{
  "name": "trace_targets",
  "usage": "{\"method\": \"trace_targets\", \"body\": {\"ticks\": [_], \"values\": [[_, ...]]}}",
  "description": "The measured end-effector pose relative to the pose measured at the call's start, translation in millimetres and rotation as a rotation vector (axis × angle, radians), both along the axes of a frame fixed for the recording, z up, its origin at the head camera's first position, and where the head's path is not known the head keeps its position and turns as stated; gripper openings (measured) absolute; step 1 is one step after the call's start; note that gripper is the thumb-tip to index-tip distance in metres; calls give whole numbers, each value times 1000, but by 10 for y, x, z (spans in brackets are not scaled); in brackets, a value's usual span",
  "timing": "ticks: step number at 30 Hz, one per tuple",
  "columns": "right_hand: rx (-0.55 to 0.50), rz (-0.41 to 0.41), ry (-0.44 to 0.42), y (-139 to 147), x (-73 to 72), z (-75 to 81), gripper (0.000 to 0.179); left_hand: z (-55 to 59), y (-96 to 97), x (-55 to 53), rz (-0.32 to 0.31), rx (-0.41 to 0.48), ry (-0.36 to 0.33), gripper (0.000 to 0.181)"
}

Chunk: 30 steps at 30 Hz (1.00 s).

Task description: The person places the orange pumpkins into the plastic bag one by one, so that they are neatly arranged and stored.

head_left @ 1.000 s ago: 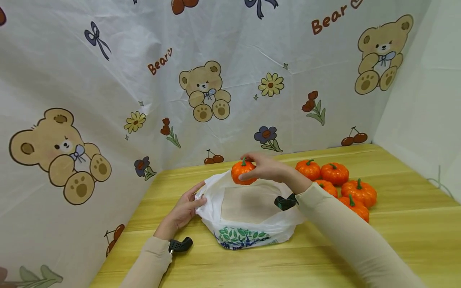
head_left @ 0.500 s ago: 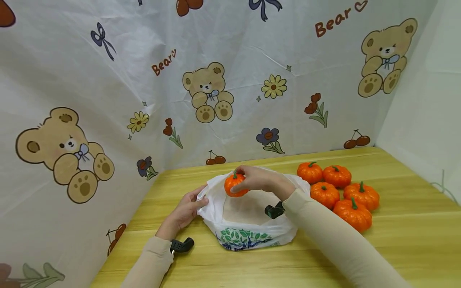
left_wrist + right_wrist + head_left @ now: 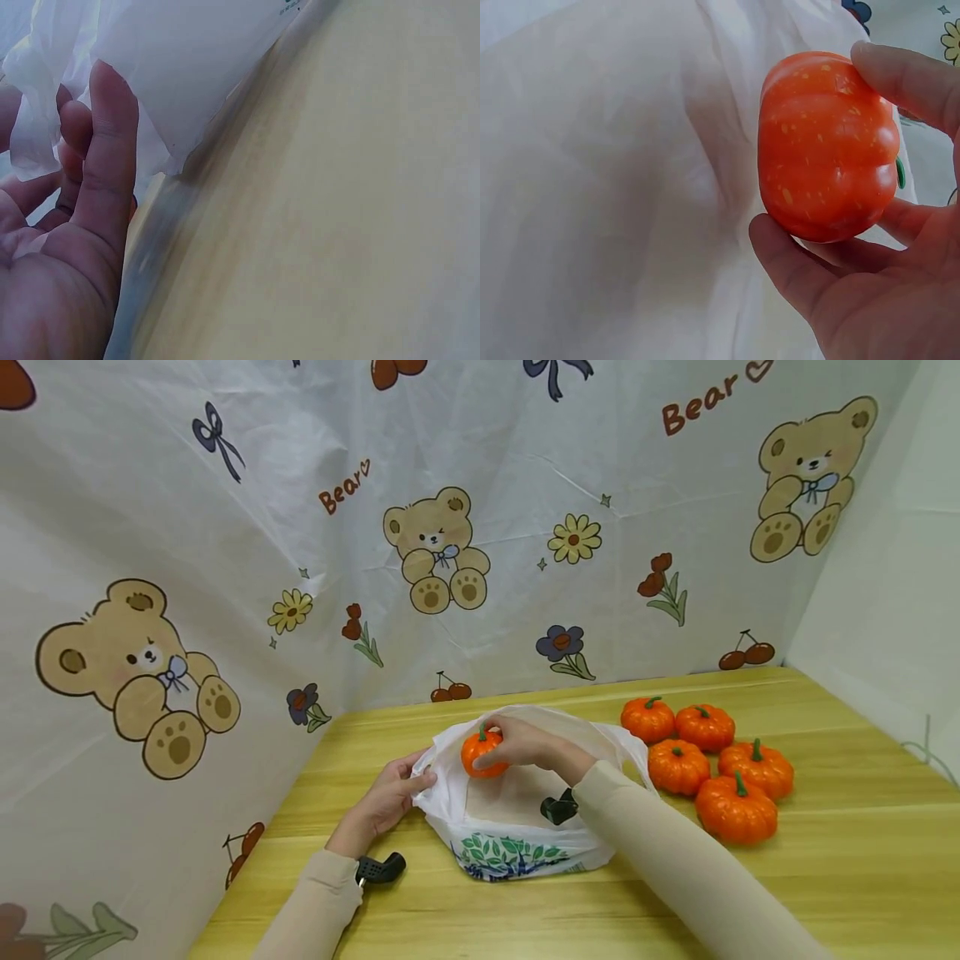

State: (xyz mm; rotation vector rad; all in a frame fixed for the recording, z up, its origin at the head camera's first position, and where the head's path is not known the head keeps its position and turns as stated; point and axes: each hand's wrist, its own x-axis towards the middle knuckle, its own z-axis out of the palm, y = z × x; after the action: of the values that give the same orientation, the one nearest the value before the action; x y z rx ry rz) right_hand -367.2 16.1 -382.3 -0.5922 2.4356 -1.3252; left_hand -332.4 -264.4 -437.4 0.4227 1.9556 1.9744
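Observation:
A small orange pumpkin point(image 3: 480, 755) with a green stem is in my right hand point(image 3: 525, 745), over the open mouth of a white plastic bag point(image 3: 517, 850) printed with a green and blue tree. In the right wrist view, thumb and fingers grip the pumpkin point(image 3: 829, 150) from opposite sides, with the bag's pale inside point(image 3: 615, 195) beside it. My left hand point(image 3: 386, 797) pinches the bag's left rim between thumb and fingers. Close up in the left wrist view, thin white plastic point(image 3: 34, 120) runs between the left hand's point(image 3: 75, 247) fingers.
Several more orange pumpkins point(image 3: 678, 767) stand grouped on the wooden table point(image 3: 847, 852), right of the bag. A white cloth with bears point(image 3: 438, 552) hangs behind and along the left. A white wall point(image 3: 892, 593) bounds the right side.
My right hand has carried the pumpkin left and down, lower over the bag's mouth. The left hand keeps its hold on the rim. The view has shifted slightly.

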Motion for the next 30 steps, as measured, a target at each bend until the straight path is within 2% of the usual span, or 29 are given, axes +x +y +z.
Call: {"method": "trace_targets", "body": {"ticks": [5, 17, 23, 30], "values": [[0, -29, -24, -39, 3, -54, 66, -3, 6, 1, 0, -3, -4, 67], [66, -115, 34, -95, -2, -176, 81, 0, 3, -3, 9, -9, -6, 66], [71, -113, 40, -82, -7, -185, 85, 9, 3, -3, 9, -1, -4, 66], [115, -79, 60, -50, 21, -121, 77, 3, 7, 11, 0, 24, 4, 63]]}}
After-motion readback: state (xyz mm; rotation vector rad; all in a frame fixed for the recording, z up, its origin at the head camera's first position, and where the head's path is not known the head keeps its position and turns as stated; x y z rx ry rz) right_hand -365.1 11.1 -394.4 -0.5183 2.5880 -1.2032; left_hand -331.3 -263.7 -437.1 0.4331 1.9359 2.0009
